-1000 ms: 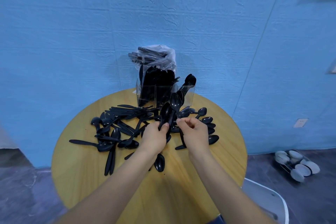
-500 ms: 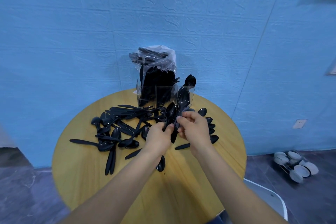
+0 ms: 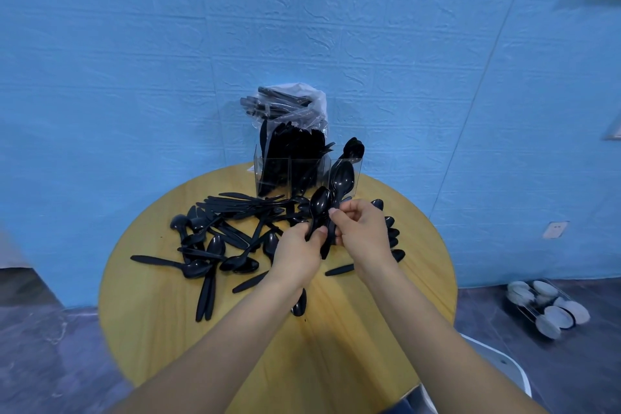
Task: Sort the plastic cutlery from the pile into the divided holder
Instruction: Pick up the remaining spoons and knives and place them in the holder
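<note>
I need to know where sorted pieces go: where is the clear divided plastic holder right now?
In the head view, the clear divided plastic holder stands at the round wooden table's far edge against the blue wall, just beyond both hands.

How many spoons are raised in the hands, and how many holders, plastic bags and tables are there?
Raised spoons: 2, one in the left hand, one in the right hand
Clear holder: 1
Plastic bag: 1
Round table: 1
Total: 5
</note>
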Demonstrator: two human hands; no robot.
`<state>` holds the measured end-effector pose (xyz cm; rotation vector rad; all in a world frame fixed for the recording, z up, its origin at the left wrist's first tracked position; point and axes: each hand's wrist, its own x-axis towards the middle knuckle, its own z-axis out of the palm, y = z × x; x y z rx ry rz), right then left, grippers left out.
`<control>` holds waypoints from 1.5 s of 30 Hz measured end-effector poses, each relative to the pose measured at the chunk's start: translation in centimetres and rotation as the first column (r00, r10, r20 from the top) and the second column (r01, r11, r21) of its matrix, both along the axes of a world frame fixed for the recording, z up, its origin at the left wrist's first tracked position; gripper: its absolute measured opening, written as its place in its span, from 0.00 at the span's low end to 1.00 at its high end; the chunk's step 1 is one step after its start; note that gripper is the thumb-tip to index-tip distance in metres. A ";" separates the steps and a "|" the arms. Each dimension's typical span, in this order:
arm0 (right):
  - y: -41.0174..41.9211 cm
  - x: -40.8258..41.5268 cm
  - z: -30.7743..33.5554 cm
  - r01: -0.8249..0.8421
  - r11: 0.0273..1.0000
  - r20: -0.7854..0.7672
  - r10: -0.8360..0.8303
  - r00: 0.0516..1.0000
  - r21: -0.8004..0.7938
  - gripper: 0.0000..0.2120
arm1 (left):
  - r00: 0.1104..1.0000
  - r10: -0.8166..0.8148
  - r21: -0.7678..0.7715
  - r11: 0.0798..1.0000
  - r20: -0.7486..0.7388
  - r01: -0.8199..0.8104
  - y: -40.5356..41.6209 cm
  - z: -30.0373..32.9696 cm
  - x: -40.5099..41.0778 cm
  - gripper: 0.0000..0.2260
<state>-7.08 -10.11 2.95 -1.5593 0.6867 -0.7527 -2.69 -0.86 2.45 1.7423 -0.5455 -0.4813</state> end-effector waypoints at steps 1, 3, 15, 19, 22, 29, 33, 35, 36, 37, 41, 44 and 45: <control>-0.1 0.0 -0.1 -0.006 1.000 -0.011 0.006 1.000 -0.012 0.02 | 1.000 -0.006 -0.003 1.000 -0.002 0.006 0.1 0.0 0.0 0.10; -0.4 0.0 -0.3 -0.016 0.999 -0.027 0.015 1.000 -0.049 0.03 | 1.000 -0.017 -0.009 1.000 -0.016 0.017 0.1 0.0 0.0 0.11; -1.8 -1.6 1.0 -0.043 0.994 0.054 0.049 0.997 -0.102 0.05 | 0.996 -0.020 -0.058 0.998 -0.082 0.015 0.5 0.3 1.0 0.09; -0.4 -2.4 1.1 -0.294 0.956 0.014 0.294 0.956 0.006 0.07 | 0.995 -0.039 -0.115 0.993 -0.097 0.028 0.7 0.6 1.1 0.15; 0.6 -2.4 0.6 -0.354 0.928 0.019 0.355 0.935 0.114 0.07 | 0.987 -0.049 -0.151 0.988 -0.154 0.026 0.4 0.8 0.4 0.18; 0.5 -2.5 1.1 -0.297 0.927 -0.002 0.306 0.952 0.228 0.07 | 0.985 -0.119 -0.154 0.983 -0.129 0.098 0.6 -0.1 0.4 0.12; 0.6 -2.7 1.3 -0.249 0.912 -0.008 0.266 0.964 0.325 0.06 | 0.976 -0.172 -0.190 0.971 -0.132 0.146 0.6 0.1 0.6 0.11; 0.6 -2.6 1.4 -0.216 0.898 0.006 0.232 0.973 0.384 0.04 | 0.972 -0.189 -0.202 0.967 -0.143 0.158 0.5 0.2 0.6 0.11; 0.6 -2.5 1.4 -0.199 0.896 0.009 0.213 0.977 0.397 0.03 | 0.971 -0.192 -0.208 0.965 -0.143 0.160 0.4 0.3 0.6 0.11; 0.7 -2.4 1.4 -0.183 0.898 0.013 0.195 0.981 0.401 0.02 | 0.969 -0.200 -0.217 0.962 -0.144 0.167 0.3 0.3 0.6 0.11; 0.9 -2.3 1.5 -0.132 0.952 -0.010 0.141 0.990 0.276 0.02 | 0.955 -0.219 -0.220 0.960 -0.201 0.174 0.0 0.1 1.1 0.14; 0.6 -2.0 1.5 -0.109 0.994 -0.158 0.105 0.982 -0.020 0.04 | 0.947 -0.234 -0.192 0.962 -0.220 0.193 0.0 -0.1 1.6 0.15; 0.4 -1.9 1.5 -0.114 0.989 -0.196 0.093 0.976 -0.097 0.05 | 0.945 -0.239 -0.194 0.961 -0.224 0.198 0.0 -0.1 1.7 0.15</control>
